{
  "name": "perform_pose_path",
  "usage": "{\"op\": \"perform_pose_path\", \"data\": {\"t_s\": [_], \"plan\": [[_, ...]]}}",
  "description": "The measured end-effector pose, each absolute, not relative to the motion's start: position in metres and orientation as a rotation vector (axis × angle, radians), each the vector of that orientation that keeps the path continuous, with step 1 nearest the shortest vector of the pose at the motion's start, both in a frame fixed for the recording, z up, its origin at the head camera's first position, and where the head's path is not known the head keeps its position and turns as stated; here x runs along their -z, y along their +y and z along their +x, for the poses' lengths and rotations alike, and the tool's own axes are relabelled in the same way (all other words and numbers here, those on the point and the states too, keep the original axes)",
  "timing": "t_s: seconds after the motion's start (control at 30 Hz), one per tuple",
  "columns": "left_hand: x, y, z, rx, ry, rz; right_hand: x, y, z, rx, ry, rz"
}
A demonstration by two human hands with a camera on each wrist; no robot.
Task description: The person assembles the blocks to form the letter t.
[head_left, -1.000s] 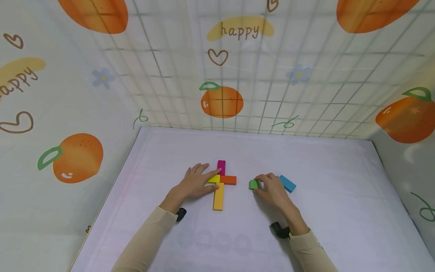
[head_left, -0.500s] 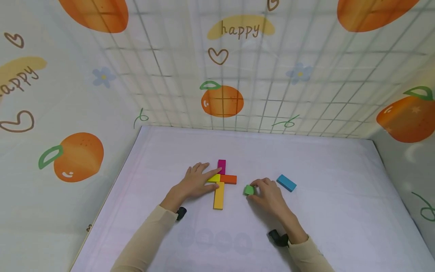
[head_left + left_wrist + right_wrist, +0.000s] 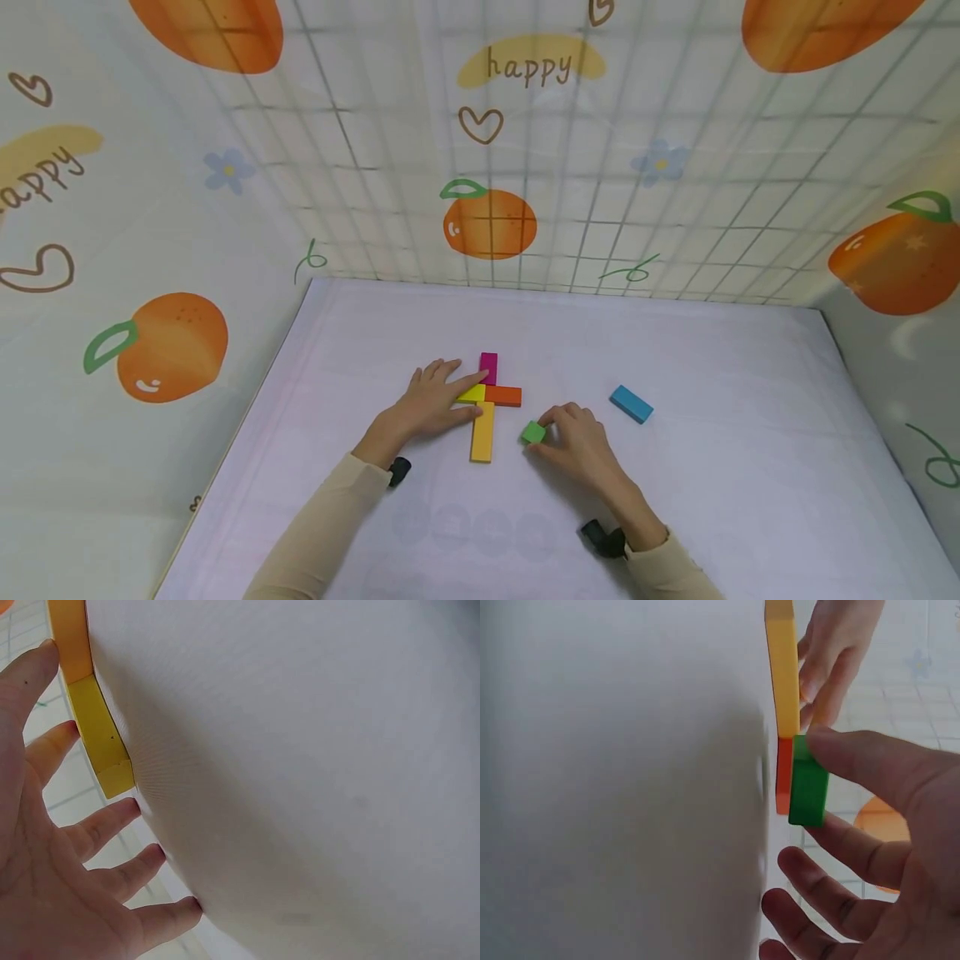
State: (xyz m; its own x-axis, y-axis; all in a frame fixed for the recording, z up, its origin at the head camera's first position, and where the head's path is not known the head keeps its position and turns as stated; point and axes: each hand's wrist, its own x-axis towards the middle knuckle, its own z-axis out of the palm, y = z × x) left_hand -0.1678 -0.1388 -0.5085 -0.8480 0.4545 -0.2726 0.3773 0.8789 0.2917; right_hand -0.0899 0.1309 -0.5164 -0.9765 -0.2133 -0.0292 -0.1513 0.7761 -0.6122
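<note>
My left hand [image 3: 422, 408] lies with spread fingers over a group of blocks. Its index finger reaches the magenta block [image 3: 489, 365], and its thumb touches the top of the long amber block [image 3: 482, 435]. Partly under that hand is a yellow block [image 3: 472, 394], with an orange-red block [image 3: 504, 396] end to end against it. Together these blocks form a cross. Just right of the amber block, my right hand [image 3: 583, 446] pinches a small green block [image 3: 533, 432] between thumb and index finger. In the right wrist view the green block [image 3: 808, 787] overlaps the orange-red one.
A blue block [image 3: 632, 404] lies by itself, slanted, to the right of my right hand. The white tabletop [image 3: 360, 333] is bounded at the back and sides by a cloth printed with oranges.
The right hand has carried the green block left and toward me, away from the blue block and closer to the amber one. The left hand and its blocks have stayed put.
</note>
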Motion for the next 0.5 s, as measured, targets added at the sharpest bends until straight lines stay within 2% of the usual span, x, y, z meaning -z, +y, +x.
{"op": "perform_pose_path", "data": {"t_s": [0.5], "plan": [[0.507, -0.138, -0.168, -0.310, 2.713, 0.623, 0.517, 0.110, -0.071, 0.958, 2.889, -0.498]]}}
